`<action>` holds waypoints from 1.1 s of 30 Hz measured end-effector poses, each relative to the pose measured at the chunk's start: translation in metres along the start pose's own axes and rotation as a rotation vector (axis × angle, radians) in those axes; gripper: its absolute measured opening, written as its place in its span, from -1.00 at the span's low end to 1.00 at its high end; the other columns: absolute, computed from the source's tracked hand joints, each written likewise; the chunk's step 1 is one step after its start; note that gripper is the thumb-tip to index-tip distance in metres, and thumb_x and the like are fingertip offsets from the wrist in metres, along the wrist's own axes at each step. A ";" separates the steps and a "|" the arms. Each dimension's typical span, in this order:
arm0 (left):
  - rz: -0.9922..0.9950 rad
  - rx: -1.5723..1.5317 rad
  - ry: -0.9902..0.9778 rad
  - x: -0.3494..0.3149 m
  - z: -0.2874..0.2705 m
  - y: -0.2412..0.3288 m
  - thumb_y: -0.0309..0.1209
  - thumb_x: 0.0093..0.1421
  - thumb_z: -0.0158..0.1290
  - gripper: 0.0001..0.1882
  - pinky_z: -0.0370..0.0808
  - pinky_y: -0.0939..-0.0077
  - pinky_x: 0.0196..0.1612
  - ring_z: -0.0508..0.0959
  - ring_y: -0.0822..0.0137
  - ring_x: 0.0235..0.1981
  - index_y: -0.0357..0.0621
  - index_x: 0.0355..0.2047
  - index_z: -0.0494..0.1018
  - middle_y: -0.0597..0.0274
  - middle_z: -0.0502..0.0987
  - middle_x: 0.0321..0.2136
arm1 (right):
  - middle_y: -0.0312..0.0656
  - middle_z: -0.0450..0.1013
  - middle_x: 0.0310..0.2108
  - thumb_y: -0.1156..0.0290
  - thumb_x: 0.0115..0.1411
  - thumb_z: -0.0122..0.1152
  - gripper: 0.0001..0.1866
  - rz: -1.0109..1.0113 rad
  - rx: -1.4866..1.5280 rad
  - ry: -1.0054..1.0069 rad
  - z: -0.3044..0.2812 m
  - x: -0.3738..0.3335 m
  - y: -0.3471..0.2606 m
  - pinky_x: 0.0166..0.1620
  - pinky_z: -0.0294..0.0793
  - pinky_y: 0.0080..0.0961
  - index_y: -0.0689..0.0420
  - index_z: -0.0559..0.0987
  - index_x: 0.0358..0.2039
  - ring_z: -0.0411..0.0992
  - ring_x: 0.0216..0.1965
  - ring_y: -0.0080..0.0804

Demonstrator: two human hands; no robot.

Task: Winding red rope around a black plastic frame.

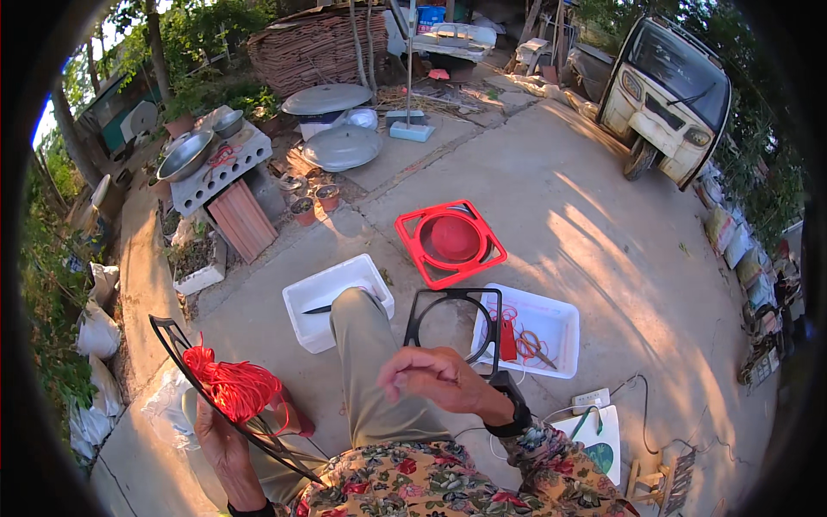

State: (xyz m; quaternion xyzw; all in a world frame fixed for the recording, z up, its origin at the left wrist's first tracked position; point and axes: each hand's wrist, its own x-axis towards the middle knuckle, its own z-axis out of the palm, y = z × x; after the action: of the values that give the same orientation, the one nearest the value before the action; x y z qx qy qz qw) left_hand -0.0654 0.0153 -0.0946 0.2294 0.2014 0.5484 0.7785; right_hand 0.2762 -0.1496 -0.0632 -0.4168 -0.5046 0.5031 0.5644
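Note:
My left hand [226, 444] grips the edge of a thin black frame [177, 345], tilted and seen nearly edge-on. A thick bundle of red cord [231, 383] lies against this frame beside my fingers. My right hand [435, 376] hangs above my lap, its fingers curled together; whatever may be inside them is hidden. Beyond it, a black square frame with a round opening [454, 293] overlaps the edge of a white tub [560, 320]. In that tub are orange-handled scissors [536, 348], a flat red piece [507, 339] and loose red cord.
Another white tub [297, 297] holds a dark pointed object [317, 309]. Ahead lies a red square frame [413, 246] around a round red piece [454, 239]. A power strip [591, 398] with cables lies at right. Flowerpots [327, 197] and a parked three-wheeler [663, 95] stand farther off.

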 end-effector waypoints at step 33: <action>-0.121 0.101 0.045 -0.019 0.053 -0.009 -0.43 0.23 0.18 -0.83 0.61 0.50 -0.23 0.61 0.45 -0.33 -0.22 -0.21 0.52 0.26 0.61 -0.31 | -0.15 0.52 -0.44 0.53 0.20 0.23 -0.83 -0.262 0.272 -0.777 0.140 0.094 -0.058 -0.36 0.42 -0.49 0.33 0.58 -0.22 0.45 -0.46 -0.48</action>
State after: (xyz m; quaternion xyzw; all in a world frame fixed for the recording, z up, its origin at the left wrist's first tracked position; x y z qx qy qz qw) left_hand -0.0343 -0.0125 -0.0553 0.2434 0.2598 0.4946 0.7929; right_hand 0.1446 -0.0707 0.0273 -0.0506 -0.6575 0.6086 0.4413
